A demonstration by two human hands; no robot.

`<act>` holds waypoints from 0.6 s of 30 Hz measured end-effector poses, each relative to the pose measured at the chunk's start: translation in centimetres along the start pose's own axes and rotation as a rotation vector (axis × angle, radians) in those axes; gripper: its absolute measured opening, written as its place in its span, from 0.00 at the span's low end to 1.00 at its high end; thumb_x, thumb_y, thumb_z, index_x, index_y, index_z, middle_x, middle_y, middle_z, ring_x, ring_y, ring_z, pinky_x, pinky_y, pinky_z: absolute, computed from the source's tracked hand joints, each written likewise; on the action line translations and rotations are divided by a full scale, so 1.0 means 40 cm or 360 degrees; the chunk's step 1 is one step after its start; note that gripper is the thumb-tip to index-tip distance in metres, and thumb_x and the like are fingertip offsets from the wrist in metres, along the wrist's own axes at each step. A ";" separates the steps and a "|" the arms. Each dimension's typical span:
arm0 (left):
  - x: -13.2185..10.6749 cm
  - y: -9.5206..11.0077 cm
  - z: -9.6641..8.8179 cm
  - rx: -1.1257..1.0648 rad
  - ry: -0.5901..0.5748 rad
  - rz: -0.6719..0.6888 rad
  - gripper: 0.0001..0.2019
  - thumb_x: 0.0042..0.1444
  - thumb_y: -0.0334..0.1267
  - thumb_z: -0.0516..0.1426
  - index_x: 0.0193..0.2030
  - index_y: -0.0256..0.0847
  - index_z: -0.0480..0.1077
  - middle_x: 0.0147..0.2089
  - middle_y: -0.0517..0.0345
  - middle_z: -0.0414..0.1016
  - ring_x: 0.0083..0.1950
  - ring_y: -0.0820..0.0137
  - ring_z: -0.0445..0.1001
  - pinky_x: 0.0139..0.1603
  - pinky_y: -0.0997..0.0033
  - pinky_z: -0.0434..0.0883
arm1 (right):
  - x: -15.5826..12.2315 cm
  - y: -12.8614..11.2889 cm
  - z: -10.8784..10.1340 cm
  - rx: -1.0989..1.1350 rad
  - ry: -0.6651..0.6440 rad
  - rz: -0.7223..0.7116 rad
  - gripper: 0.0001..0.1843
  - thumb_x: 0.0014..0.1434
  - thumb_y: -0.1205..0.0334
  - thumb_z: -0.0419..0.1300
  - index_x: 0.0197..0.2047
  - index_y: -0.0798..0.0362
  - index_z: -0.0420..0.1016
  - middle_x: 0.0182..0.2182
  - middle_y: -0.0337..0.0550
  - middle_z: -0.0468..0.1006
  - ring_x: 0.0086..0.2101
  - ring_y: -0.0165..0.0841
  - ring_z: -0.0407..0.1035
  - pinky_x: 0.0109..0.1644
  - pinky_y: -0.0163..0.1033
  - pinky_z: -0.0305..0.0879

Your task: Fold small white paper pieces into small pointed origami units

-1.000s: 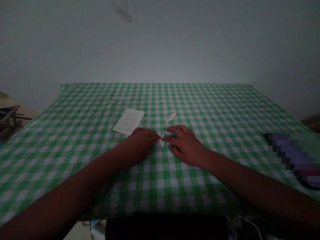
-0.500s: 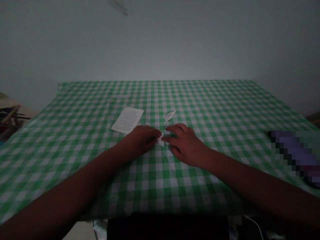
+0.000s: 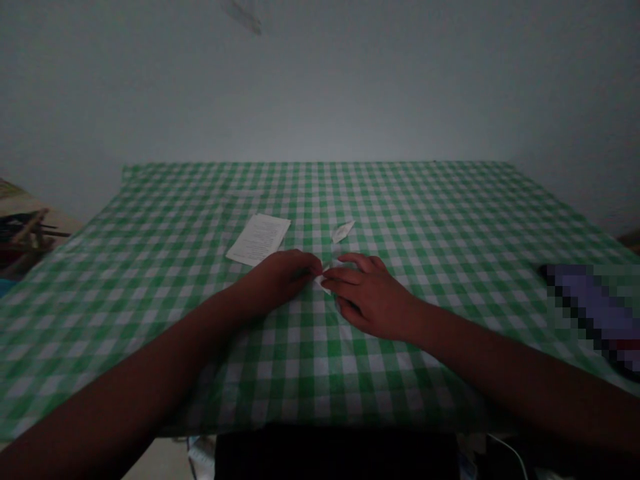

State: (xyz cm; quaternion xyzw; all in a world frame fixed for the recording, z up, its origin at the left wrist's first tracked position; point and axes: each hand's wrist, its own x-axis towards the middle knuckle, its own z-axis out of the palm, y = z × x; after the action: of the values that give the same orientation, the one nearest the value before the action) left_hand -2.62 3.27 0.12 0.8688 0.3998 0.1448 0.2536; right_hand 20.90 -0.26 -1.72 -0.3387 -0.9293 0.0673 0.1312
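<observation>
A small folded white paper piece (image 3: 323, 278) lies on the green-and-white checked tablecloth (image 3: 430, 220), mostly hidden between my hands. My left hand (image 3: 280, 279) rests on the cloth with its fingers curled, fingertips pinching the paper's left side. My right hand (image 3: 364, 295) lies to the right of it, fingers together and pressed on the paper's right side. A second small folded white scrap (image 3: 343, 231) lies loose just beyond my right hand.
A printed white sheet (image 3: 259, 239) lies flat beyond my left hand. A blurred purple object (image 3: 595, 310) sits at the table's right edge. A pale wall rises behind the table. Wooden furniture (image 3: 23, 230) stands off the left side.
My right-hand fingers have slid slightly left and closed in over the paper. My left hand stays in place, and the view has shifted a little.
</observation>
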 end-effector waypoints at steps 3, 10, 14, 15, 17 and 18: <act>0.002 -0.001 -0.001 -0.0012 0.0007 -0.0007 0.09 0.62 0.32 0.53 0.46 0.42 0.72 0.45 0.57 0.77 0.48 0.68 0.76 0.52 0.64 0.71 | 0.000 -0.001 -0.002 -0.0001 -0.0008 -0.0003 0.23 0.64 0.63 0.51 0.62 0.51 0.69 0.62 0.44 0.70 0.63 0.52 0.50 0.60 0.59 0.52; 0.004 -0.006 0.009 -0.0050 0.0059 -0.0011 0.08 0.61 0.32 0.54 0.44 0.41 0.72 0.45 0.57 0.77 0.47 0.68 0.75 0.51 0.65 0.72 | 0.001 -0.001 0.002 -0.0026 -0.0011 -0.0005 0.24 0.64 0.63 0.51 0.63 0.51 0.68 0.63 0.43 0.69 0.63 0.52 0.50 0.60 0.59 0.52; 0.006 -0.017 0.013 0.0023 0.0081 0.0119 0.09 0.61 0.31 0.55 0.46 0.41 0.73 0.45 0.56 0.77 0.49 0.67 0.74 0.54 0.64 0.70 | 0.002 -0.001 0.002 -0.0037 -0.0018 0.0002 0.24 0.65 0.63 0.51 0.63 0.50 0.68 0.62 0.44 0.69 0.63 0.52 0.50 0.58 0.59 0.53; 0.007 -0.019 0.013 0.0049 0.0070 0.0150 0.09 0.61 0.31 0.55 0.46 0.41 0.73 0.45 0.56 0.76 0.50 0.67 0.73 0.54 0.64 0.69 | 0.002 -0.002 0.001 -0.0037 -0.0020 0.0007 0.24 0.65 0.63 0.51 0.63 0.50 0.68 0.62 0.44 0.69 0.63 0.52 0.50 0.58 0.59 0.53; 0.007 -0.023 0.013 0.0098 0.0032 0.0199 0.10 0.62 0.30 0.54 0.47 0.41 0.73 0.45 0.56 0.76 0.50 0.67 0.72 0.55 0.64 0.69 | 0.002 -0.003 -0.001 -0.0038 -0.0024 0.0013 0.23 0.65 0.62 0.52 0.63 0.50 0.68 0.62 0.45 0.69 0.62 0.53 0.50 0.58 0.60 0.53; 0.007 -0.025 0.013 0.0124 0.0017 0.0223 0.10 0.63 0.30 0.54 0.47 0.41 0.73 0.44 0.56 0.75 0.50 0.67 0.72 0.55 0.65 0.69 | 0.003 -0.003 -0.002 -0.0040 -0.0026 0.0015 0.23 0.65 0.62 0.52 0.62 0.50 0.68 0.62 0.45 0.70 0.62 0.53 0.51 0.58 0.60 0.53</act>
State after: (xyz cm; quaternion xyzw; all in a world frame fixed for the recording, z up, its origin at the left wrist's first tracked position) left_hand -2.81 3.86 -0.85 0.9031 0.3447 0.1511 0.2066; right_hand 20.76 -0.29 -1.61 -0.3441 -0.9295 0.0590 0.1191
